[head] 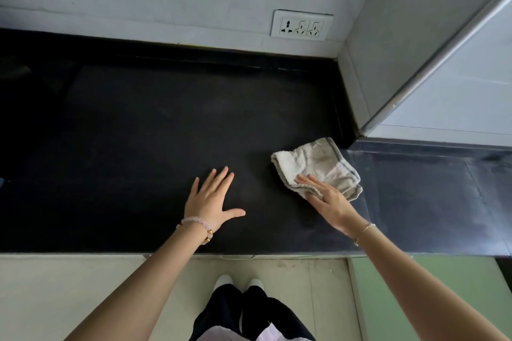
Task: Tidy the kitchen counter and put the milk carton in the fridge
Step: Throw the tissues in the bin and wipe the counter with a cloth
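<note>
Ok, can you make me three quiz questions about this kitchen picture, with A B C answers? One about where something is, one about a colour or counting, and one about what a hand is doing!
1. Where is the cloth?
A. On the counter, near its right end
B. On the floor
C. Hanging on the wall

2. What colour is the counter?
A. White
B. Black
C. Green

3. What is the left hand doing?
A. Holding a cup
B. Making a fist
C. Lying flat and open on the counter

Answers:
1. A, the cloth lies on the dark top with the right hand pressing on it.
2. B, the top looks black below the pale wall with the socket.
3. C, its fingers are spread and it holds nothing.
</note>
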Available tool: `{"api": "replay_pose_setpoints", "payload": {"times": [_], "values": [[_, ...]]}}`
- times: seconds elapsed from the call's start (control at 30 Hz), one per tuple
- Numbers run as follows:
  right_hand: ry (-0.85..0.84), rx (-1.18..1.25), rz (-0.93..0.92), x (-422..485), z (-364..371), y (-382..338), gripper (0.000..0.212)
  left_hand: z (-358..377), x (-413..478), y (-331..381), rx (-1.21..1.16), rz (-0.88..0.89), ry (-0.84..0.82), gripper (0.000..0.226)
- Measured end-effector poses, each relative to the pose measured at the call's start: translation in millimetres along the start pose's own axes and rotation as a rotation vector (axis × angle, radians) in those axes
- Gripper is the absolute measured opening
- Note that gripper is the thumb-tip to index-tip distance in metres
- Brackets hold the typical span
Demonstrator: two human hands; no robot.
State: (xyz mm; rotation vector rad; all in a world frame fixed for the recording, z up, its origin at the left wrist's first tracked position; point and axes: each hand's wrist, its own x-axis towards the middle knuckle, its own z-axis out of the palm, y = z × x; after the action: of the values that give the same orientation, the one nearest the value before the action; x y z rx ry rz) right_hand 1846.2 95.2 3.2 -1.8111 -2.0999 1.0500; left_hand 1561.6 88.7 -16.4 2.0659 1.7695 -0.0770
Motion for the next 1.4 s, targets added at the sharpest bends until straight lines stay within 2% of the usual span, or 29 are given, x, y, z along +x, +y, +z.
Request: {"api": "replay_pose_setpoints", "payload": {"times": [0.13, 0.27, 0.43, 0.57, 0.73, 0.97, 1.07, 1.2, 1.3, 1.4], "values": [[0.055, 0.014, 0.157, 60.2, -3.5, -4.0, 0.048, 3.1, -2.0, -0.2, 0.009, -0.069, 0.027, 0.099], [0.035, -0.015, 0.112, 100.5, 12.8, -34.7, 0.050, 1.6, -0.8, -1.9, -0.039, -0.060, 0.022, 0.099], [-0.005, -0.007, -0.090, 50.9, 43.0, -60.5, 0.045, 2.0, -1.2, -3.0, -0.067, -0.063, 0.040, 0.098], [-0.050, -0.041, -0.143, -9.7, 35.7, -27.0, 0.046, 2.2, -1.5, -3.0, -0.090, -0.062, 0.052, 0.098], [0.041, 0.080, 0.053, -3.4, 1.4, 9.4, 0.041, 2.0, -1.1, -4.0, -0.090, -0.055, 0.049, 0.098], [0.155, 0.444, 0.308, 22.1, -0.2, -7.9, 0.049, -0.4, 0.0, -3.3, -0.083, -0.055, 0.021, 0.099], [0.162, 0.425, 0.321, 16.6, -1.5, -14.9, 0.052, -1.5, 0.7, -1.8, -0.077, -0.059, 0.011, 0.099], [0.149, 0.221, 0.319, 2.6, 7.6, -25.5, 0.048, -2.4, 1.7, -2.0, -0.073, -0.062, -0.012, 0.100], [0.185, 0.176, 0.330, -10.3, 15.1, -41.7, 0.048, -4.8, -0.1, -0.3, -0.048, -0.063, -0.020, 0.101], [0.151, 0.124, 0.310, -24.8, 17.3, -57.5, 0.052, -7.1, -0.8, -0.4, -0.017, -0.072, -0.034, 0.102]]}}
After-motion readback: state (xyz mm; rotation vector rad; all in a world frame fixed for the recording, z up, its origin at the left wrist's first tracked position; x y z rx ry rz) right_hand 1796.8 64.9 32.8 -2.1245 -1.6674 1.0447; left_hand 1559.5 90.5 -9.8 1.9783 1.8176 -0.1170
